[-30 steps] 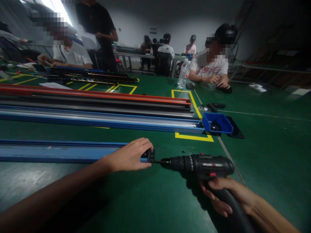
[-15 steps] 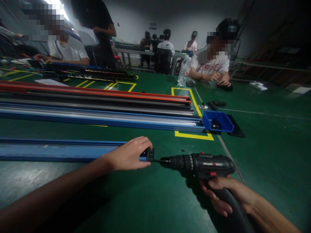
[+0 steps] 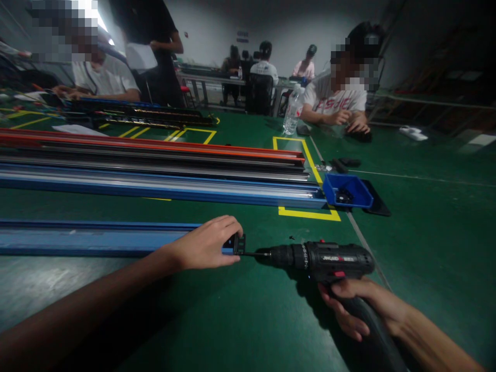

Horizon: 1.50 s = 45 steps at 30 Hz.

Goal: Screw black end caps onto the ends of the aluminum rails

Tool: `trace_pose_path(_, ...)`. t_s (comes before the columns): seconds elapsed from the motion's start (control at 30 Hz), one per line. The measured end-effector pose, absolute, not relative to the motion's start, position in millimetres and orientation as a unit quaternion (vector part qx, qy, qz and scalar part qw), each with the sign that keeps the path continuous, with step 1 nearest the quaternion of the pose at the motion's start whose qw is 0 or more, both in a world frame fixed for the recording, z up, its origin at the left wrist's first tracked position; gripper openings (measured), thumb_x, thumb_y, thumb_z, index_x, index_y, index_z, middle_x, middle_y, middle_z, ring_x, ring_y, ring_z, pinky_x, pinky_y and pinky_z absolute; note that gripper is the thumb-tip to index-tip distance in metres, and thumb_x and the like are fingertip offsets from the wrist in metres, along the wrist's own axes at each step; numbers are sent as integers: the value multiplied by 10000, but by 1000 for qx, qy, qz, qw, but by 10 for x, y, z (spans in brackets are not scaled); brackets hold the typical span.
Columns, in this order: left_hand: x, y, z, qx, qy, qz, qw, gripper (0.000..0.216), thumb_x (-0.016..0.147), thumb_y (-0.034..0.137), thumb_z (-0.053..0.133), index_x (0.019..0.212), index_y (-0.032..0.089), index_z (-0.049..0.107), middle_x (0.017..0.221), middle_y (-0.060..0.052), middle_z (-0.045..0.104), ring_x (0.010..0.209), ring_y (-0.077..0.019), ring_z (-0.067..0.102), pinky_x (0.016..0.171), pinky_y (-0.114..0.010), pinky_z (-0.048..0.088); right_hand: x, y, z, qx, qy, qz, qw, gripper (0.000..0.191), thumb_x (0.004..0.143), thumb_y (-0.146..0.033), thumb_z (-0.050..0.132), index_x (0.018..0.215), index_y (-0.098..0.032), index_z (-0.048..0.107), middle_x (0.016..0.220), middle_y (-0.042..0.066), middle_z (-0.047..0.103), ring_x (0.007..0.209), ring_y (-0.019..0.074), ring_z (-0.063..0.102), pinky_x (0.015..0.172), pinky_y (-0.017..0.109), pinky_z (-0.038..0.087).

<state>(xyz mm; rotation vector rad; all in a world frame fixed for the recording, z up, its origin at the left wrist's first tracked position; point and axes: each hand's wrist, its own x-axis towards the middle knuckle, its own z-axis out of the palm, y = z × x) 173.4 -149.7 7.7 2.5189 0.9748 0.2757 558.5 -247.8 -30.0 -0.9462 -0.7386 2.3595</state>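
A long blue rail (image 3: 89,240) lies on the green table in front of me, its right end capped by a small black end piece (image 3: 239,244). My left hand (image 3: 207,244) is closed over that end of the rail, fingers curled around it and the end piece. My right hand (image 3: 358,307) grips the handle of a black cordless drill (image 3: 323,258). The drill lies level, its bit touching the end piece from the right.
Several long rails, orange, black and blue (image 3: 155,170), lie side by side further back. A blue bin (image 3: 347,190) with small black parts stands at their right end inside yellow tape lines. A water bottle (image 3: 292,110) and seated people are at the far edge.
Both hands and the drill stay in place at the rail's end. The view has tilted slightly, so everything sits a little higher in the picture.
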Motion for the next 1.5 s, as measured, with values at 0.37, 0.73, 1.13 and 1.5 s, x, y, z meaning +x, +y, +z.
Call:
trace_pose_path(0.37,1742,-1499,96,904,356,87,219,323,862,346,734,1105,194,584,1125,-69,607,1052,-239,585,914,-384,471,5581,-2468,-268,-347,-262,867,244,202,857,-297,733,896,-99,741,674,-1,646,394,54,520,464,217,539)
trace_pose_path(0.73,1738,-1493,90,904,355,85,222,327,866,342,733,1112,186,583,1132,-70,601,1060,-237,577,929,-386,466,5581,-2469,-276,-334,-256,873,247,203,868,-290,729,921,-95,750,682,-1,642,403,54,530,468,214,544)
trace_pose_path(1.13,1744,-1492,91,903,360,79,220,327,868,346,729,1114,189,582,1133,-67,600,1062,-237,575,926,-378,459,5576,-2473,-256,-351,-259,867,241,219,856,-308,735,908,-96,738,675,-3,639,391,51,510,461,211,527)
trace_pose_path(1.5,1741,-1489,87,905,354,84,221,325,869,344,729,1114,192,578,1127,-65,598,1053,-232,572,919,-373,456,5571,-2469,-255,-331,-262,873,244,236,854,-305,737,954,-92,746,711,1,644,408,50,523,469,205,532)
